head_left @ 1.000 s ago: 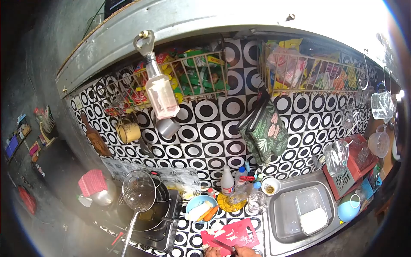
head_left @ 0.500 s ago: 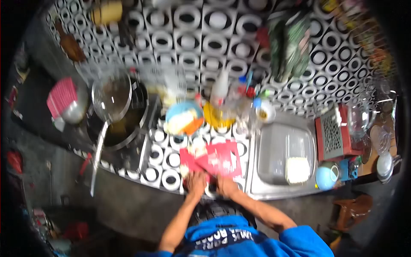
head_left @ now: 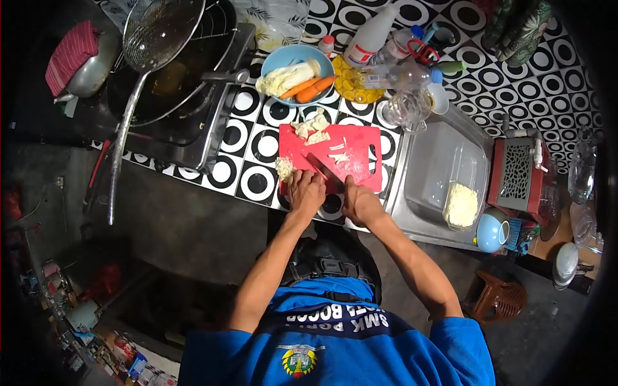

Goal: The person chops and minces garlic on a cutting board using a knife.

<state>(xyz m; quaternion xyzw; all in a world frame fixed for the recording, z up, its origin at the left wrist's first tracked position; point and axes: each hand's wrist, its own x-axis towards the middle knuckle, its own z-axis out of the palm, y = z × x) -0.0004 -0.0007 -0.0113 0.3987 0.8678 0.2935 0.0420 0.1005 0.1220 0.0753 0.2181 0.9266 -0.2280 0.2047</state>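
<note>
A red cutting board lies on the tiled counter. My right hand is wrapped round the handle of a knife, whose dark blade slants up and left across the board. Close to the blade, my left hand rests on the board's front left with its fingers curled down; what is under them is hidden. Finely chopped pale pieces sit at the board's left edge, beside that hand. Larger pale vegetable chunks lie at the back, and thin slivers near the middle.
Behind the board, a blue bowl holds carrots and a pale leafy vegetable. Left is a stove with a wok and a long-handled strainer. Right, a sink holds a clear container. Bottles stand behind.
My view has tilted downward, so the counter appears higher and sharper. Both hands stay at the board's front edge, and the right still grips the knife.
</note>
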